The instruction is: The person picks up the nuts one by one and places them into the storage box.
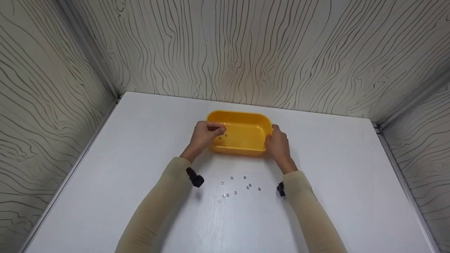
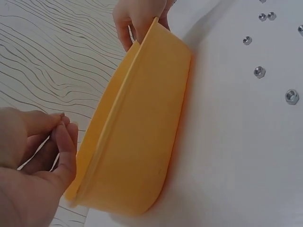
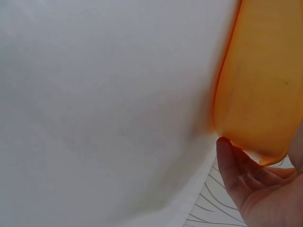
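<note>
A yellow plastic tub (image 1: 242,150) stands on the white table with a few small nuts (image 1: 225,135) lying in its left part. Over the tub's left side is my left hand (image 1: 205,135), thumb and fingertips pinched together. At those tips in the left wrist view, a tiny edge of a nut (image 2: 62,115) shows, mostly hidden by the fingers. My right hand (image 1: 278,144) grips the tub's right end, thumb over the rim and fingers outside; the right wrist view shows those fingers against the tub wall (image 3: 258,94).
Several loose metal hex nuts (image 1: 235,192) lie scattered on the white table (image 1: 334,196) in front of the tub, between the two forearms. Wood-grain patterned panels (image 1: 228,52) rise behind the table and at both sides.
</note>
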Demonstrator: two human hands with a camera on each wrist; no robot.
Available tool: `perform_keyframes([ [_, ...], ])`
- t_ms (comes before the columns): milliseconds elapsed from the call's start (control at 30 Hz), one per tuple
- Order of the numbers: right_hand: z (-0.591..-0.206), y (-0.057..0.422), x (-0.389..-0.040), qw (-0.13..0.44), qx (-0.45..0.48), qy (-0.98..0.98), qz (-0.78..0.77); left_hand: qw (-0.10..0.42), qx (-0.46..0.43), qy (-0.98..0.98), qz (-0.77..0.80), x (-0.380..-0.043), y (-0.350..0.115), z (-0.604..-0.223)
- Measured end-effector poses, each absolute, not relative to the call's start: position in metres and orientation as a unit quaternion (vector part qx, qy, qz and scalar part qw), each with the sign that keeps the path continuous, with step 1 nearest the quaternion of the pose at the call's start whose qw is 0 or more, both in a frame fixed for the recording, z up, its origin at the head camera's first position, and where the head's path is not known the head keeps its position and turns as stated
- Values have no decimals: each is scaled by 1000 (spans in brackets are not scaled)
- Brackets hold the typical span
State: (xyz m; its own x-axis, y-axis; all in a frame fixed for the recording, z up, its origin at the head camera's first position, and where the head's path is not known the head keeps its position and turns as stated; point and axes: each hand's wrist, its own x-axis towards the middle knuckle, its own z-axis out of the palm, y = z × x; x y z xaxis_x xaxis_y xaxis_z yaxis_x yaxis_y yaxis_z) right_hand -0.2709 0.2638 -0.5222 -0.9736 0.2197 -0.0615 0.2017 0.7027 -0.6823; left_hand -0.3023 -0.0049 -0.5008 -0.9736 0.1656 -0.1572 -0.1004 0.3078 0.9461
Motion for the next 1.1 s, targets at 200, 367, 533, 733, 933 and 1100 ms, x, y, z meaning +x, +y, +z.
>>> perform_keyframes([
  [200,-522,264,-272,4,-119,-918,378,116,1,807,580,-313,-1,-504],
  [367,-522,264,-272,0,-120,-919,376,121,-15,807,578,-317,0,-504],
  [533,-522,264,-272,5,-118,-919,377,125,-15,805,579,-316,0,-501],
  [733,-524,264,-271,13,-113,-925,362,105,32,822,558,-308,1,-494],
  [933,-524,265,-272,15,-113,-923,367,92,80,843,524,-291,-1,-485],
  [1100,-523,266,-271,14,-115,-922,369,78,136,853,499,-275,-4,-484],
])
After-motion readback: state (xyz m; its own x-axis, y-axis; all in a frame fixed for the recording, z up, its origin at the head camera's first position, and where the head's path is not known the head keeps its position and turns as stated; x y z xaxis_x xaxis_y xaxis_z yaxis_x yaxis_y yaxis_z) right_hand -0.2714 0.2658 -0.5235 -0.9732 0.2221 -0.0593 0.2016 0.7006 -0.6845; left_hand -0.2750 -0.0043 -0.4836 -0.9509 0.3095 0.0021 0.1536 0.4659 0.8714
